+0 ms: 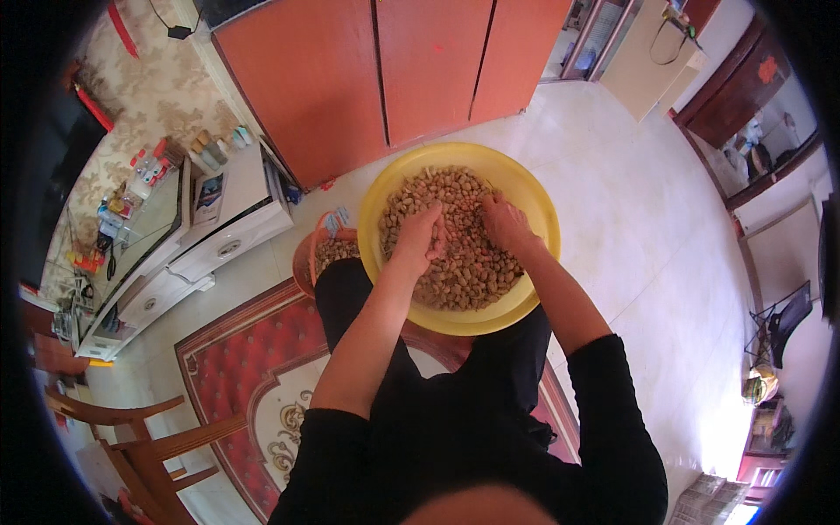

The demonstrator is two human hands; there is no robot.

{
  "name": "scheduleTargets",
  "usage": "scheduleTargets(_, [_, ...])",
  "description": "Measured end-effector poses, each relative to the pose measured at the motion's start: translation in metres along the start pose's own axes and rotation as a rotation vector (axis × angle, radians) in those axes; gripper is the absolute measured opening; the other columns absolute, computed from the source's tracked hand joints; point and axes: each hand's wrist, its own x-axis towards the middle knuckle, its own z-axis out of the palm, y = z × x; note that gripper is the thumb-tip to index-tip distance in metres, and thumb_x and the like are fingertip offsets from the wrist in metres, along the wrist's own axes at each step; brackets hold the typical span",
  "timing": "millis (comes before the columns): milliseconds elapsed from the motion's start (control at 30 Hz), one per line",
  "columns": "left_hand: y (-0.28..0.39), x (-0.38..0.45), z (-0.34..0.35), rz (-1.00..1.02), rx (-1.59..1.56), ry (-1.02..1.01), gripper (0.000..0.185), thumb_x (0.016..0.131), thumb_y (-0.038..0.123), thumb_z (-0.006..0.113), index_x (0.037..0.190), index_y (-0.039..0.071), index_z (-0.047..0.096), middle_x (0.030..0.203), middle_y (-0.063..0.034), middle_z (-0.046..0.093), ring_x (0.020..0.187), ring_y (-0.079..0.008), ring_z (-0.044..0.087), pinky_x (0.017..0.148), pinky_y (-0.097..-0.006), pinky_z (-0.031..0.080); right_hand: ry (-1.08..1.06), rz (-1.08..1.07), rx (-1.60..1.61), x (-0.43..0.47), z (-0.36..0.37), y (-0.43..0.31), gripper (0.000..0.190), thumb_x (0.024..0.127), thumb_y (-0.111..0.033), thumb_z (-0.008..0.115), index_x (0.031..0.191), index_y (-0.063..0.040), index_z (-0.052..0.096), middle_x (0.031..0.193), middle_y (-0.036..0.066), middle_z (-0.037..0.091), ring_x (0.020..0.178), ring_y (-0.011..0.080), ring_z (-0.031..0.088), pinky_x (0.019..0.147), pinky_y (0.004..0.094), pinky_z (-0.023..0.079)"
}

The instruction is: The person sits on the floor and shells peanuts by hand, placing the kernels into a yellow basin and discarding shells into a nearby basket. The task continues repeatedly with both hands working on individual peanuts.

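A wide yellow basin (459, 326) stands before me above my knees. Unshelled peanuts (469, 279) heap up inside it, with reddish shelled kernels showing among them near the middle. My left hand (420, 237) hovers over or rests on the left part of the heap, thumb up and fingers curled inward. At the right of the heap, my right hand (506, 223) reaches down with its fingertips among the peanuts. Whether either hand grips a peanut is hidden by the fingers.
Left of the basin, a reddish basket (303, 259) with a handle holds more peanuts. Orange cabinet doors (433, 72) rise behind. A white TV cabinet (230, 246) stands left, a wooden chair (141, 436) lower left. Under me lies a red patterned rug (243, 354) on pale floor tiles.
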Motion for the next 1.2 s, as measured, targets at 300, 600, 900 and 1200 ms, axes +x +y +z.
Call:
scheduleTargets(300, [-0.007, -0.001, 0.008, -0.047, 0.301, -0.062, 0.037, 0.101, 0.041, 0.042, 0.089, 0.009, 0.054, 0.061, -0.0019, 0.050, 0.043, -0.0111, 0.043, 0.036, -0.0250, 0.028, -0.329, 0.064, 1.224, -0.030, -0.029, -0.035, 0.021, 0.091, -0.026, 0.066, 0.097, -0.006, 0.062, 0.078, 0.003, 0.061, 0.066, 0.0120, 0.057, 0.060, 0.0254, 0.046])
scheduleTargets(600, [-0.010, -0.002, 0.015, 0.116, 0.420, -0.206, 0.038, 0.103, 0.041, 0.041, 0.093, 0.007, 0.055, 0.063, -0.0016, 0.052, 0.043, -0.0108, 0.043, 0.039, -0.0253, 0.031, -0.336, 0.287, 1.670, -0.039, -0.032, -0.033, 0.016, 0.089, -0.020, 0.065, 0.092, -0.006, 0.059, 0.074, 0.004, 0.059, 0.064, 0.0133, 0.056, 0.062, 0.0282, 0.047])
scheduleTargets(900, [-0.031, 0.015, 0.004, 0.484, 0.820, -0.096, 0.040, 0.102, 0.030, 0.039, 0.091, -0.002, 0.059, 0.067, -0.0129, 0.060, 0.055, -0.0234, 0.059, 0.054, -0.0366, 0.047, -0.402, 0.320, 1.638, -0.033, -0.028, -0.034, 0.008, 0.087, -0.013, 0.060, 0.089, -0.007, 0.055, 0.078, 0.004, 0.057, 0.061, 0.0134, 0.050, 0.057, 0.0287, 0.044])
scheduleTargets(1200, [-0.029, 0.032, -0.007, 0.828, 1.100, 0.062, 0.043, 0.103, 0.032, 0.038, 0.081, -0.001, 0.054, 0.060, -0.0149, 0.056, 0.046, -0.0278, 0.053, 0.047, -0.0397, 0.043, -0.318, 0.368, 1.730, -0.034, -0.021, -0.056, 0.012, 0.093, -0.016, 0.053, 0.086, -0.006, 0.051, 0.071, 0.005, 0.053, 0.053, 0.0143, 0.048, 0.046, 0.0290, 0.041])
